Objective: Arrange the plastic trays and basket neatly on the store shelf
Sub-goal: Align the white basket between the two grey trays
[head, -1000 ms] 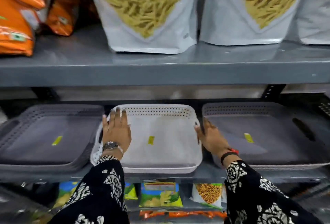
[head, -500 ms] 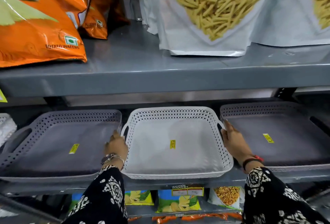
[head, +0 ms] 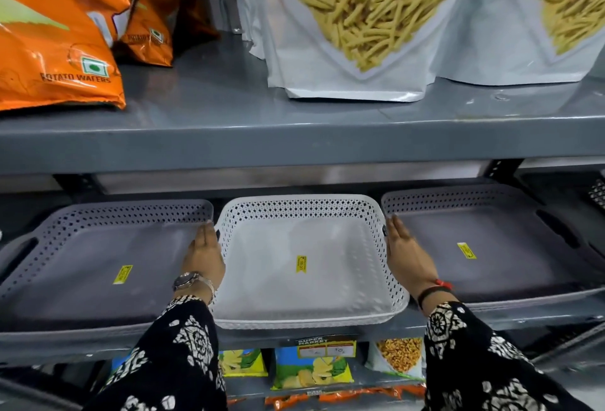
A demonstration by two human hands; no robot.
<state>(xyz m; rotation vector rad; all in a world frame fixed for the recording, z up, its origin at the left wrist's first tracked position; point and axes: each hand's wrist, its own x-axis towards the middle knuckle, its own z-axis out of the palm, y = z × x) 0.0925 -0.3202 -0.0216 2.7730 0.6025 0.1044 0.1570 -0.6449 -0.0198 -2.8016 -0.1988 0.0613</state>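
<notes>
Partly hidden basket handles behind left hand, right hand

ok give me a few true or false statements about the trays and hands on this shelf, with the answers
1. The white basket sits between two grey trays. True: a left grey tray and a right grey tray flank it.
2. The left hand is lifting the basket off the shelf. False: the basket rests on the shelf, with the hand flat against its left side.
3. The right hand is at the basket's right side. True.
4. Only the white basket carries a yellow sticker. False: both trays and the basket each have one.
5. The basket is full of snack packets. False: it is empty; the snack bags stand on the shelf above.
</notes>
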